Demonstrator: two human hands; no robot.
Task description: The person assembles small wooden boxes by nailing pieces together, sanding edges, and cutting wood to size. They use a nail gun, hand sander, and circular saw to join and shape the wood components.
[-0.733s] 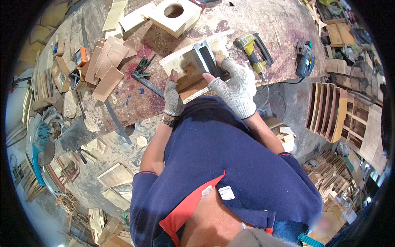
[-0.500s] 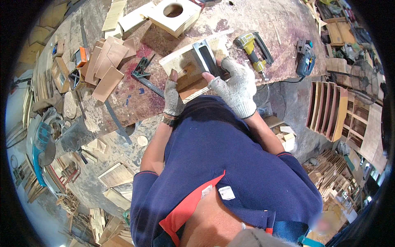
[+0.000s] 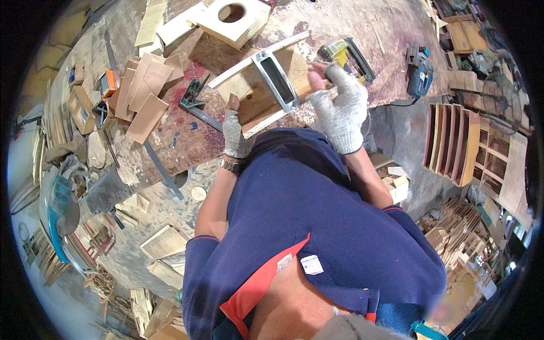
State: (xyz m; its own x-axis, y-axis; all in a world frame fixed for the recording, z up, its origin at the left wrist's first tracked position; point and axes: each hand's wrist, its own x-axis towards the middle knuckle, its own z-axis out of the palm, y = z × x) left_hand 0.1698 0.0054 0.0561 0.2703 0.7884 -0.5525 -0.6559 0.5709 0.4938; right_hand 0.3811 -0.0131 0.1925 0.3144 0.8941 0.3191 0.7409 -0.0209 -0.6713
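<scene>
My left hand (image 3: pixel 235 136), in a grey-white fingerless glove, grips the near left corner of an open wooden box (image 3: pixel 252 107), thumb on its inner side. Across the box's two long walls lies a silver metal frame (image 3: pixel 276 82), rectangular with rounded ends and a dark slot in its middle. My right hand (image 3: pixel 343 110), gloved the same way, is raised beside the box's right end, holding nothing, fingers apart. Just beyond it lies a yellow and black nail gun (image 3: pixel 347 56), partly hidden by the fingers.
Thin brown boards (image 3: pixel 148 85) are piled on the bench to the left, near a green and grey clamp (image 3: pixel 198 102). A pale box with a round hole (image 3: pixel 232 20) stands at the back. To the right sits a blue jigsaw (image 3: pixel 419 73). A circular saw (image 3: pixel 62 212) is at far left.
My right hand has let go of the metal frame and moved right, its fingers spreading. The frame now lies on the box unheld, and the box has shifted a little.
</scene>
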